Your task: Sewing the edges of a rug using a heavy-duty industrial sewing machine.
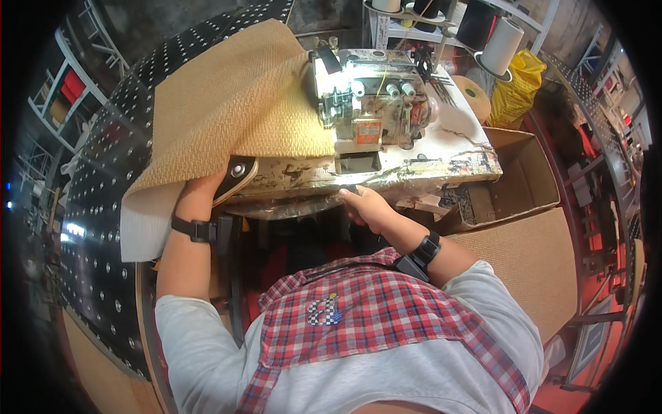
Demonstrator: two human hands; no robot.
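Fabric [227, 103]: big tan woven sheet draped over the table's left side, reaching up to the sewing machine [369, 103].
Left hand [200, 190]: tucked under the fabric's lower edge, fingers hidden, can't tell the grip.
Right hand [365, 207]: at the table's front edge [386, 181], fingers curled loosely, holding nothing I can see.

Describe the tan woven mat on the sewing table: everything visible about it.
The woven mat is a large tan sheet of coarse, straw-like weave with a paler underside showing where its near-left corner hangs off the table edge. It lies flat across the table's left part, its right edge running up against the sewing machine. A dark brown tab with a metal snap sits at its near edge. The left hand grips that near edge; the right hand rests apart on the table's front edge.
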